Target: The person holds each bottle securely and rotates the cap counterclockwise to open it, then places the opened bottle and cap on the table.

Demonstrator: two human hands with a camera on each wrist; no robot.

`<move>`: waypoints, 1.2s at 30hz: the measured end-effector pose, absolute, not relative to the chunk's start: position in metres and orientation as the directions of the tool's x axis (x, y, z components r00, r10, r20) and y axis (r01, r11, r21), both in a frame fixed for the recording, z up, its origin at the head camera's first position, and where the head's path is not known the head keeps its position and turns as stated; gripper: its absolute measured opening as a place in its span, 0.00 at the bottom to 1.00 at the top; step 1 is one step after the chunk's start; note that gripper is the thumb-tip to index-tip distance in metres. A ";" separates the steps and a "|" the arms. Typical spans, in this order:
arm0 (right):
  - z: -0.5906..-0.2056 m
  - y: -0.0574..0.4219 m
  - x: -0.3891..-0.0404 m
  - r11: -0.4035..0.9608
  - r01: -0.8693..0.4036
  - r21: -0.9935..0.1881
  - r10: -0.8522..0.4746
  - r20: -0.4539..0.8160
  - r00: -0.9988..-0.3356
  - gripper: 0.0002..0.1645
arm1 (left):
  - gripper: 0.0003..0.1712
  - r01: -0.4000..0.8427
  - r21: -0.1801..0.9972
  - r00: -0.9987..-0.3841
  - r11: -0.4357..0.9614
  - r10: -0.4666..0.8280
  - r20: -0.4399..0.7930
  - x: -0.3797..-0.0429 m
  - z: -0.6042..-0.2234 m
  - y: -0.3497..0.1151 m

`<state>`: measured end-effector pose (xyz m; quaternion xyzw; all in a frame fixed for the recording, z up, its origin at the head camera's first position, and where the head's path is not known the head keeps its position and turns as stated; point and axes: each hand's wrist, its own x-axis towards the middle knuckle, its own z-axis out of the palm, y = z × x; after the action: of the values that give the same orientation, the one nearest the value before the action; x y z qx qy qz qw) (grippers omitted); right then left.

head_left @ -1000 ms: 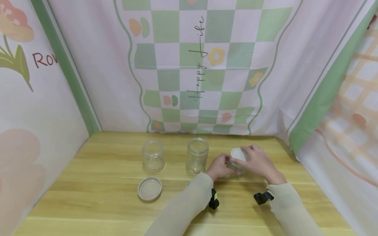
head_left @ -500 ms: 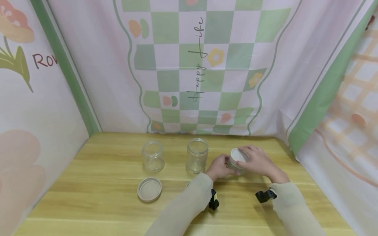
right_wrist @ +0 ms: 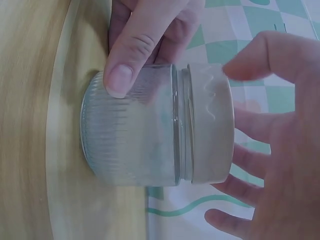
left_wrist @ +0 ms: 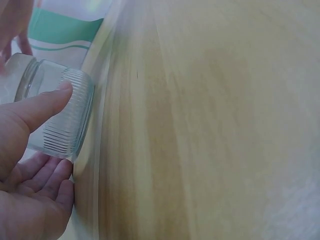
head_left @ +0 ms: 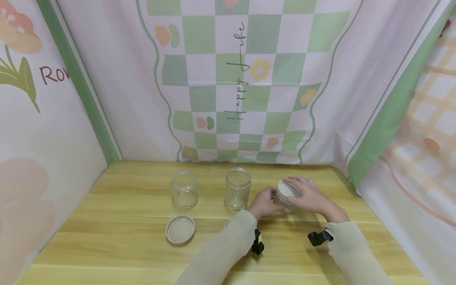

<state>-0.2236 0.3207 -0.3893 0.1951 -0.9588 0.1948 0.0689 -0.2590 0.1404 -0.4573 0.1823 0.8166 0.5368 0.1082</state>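
A clear glass jar with ribbed sides (right_wrist: pixel 130 135) stands upright near the right of the table, with a pale lid (right_wrist: pixel 210 125) on its mouth. A thin gap shows between the lid's edge and the glass shoulder. My left hand (head_left: pixel 265 202) grips the jar's body, its thumb along the ribs and the fingers round the far side. The right hand (head_left: pixel 310 196) has its thumb and fingertips curled round the lid's rim from above. To the left stand two uncovered glass jars, a taller one (head_left: pixel 238 189) and a shorter one (head_left: pixel 185 190).
A loose beige lid (head_left: pixel 180 230) lies hollow side up before the shorter jar. Another lid's edge (head_left: pixel 228 223) peeks out from behind my left sleeve (head_left: pixel 228 241). Printed curtains (head_left: pixel 235 99) hang around the wooden table (head_left: pixel 124 237).
My right hand has turned slightly round the lid, its fingers covering more of the top. The left hand keeps its grip on the jar in the same place.
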 end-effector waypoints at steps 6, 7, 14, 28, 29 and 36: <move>-0.392 0.315 -0.224 0.857 -0.379 -0.348 -0.309 0.241 -0.920 0.41 | 0.38 0.187 0.918 -0.908 0.349 0.418 0.026 -0.261 -0.459 0.140; -0.392 0.314 -0.224 0.860 -0.375 -0.345 -0.304 0.245 -0.921 0.41 | 0.38 0.185 0.919 -0.909 0.348 0.417 0.025 -0.261 -0.459 0.140; -0.391 0.307 -0.225 0.891 -0.314 -0.327 -0.245 0.235 -0.941 0.43 | 0.37 0.176 0.925 -0.909 0.337 0.416 0.021 -0.261 -0.460 0.140; -0.390 0.305 -0.227 0.936 -0.198 -0.292 -0.135 0.224 -0.965 0.51 | 0.37 0.151 0.923 -0.921 0.354 0.389 0.002 -0.263 -0.461 0.143; -0.390 0.305 -0.227 0.937 -0.195 -0.289 -0.132 0.223 -0.966 0.52 | 0.37 0.149 0.923 -0.922 0.356 0.387 0.000 -0.263 -0.461 0.143; -0.389 0.305 -0.226 0.937 -0.198 -0.286 -0.139 0.216 -0.967 0.50 | 0.37 0.144 0.923 -0.923 0.356 0.386 -0.004 -0.262 -0.460 0.143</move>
<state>-0.2262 0.3053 -0.3895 0.0860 -0.9795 0.1545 0.0966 -0.2624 0.1430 -0.4604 0.1624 0.8158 0.5439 0.1110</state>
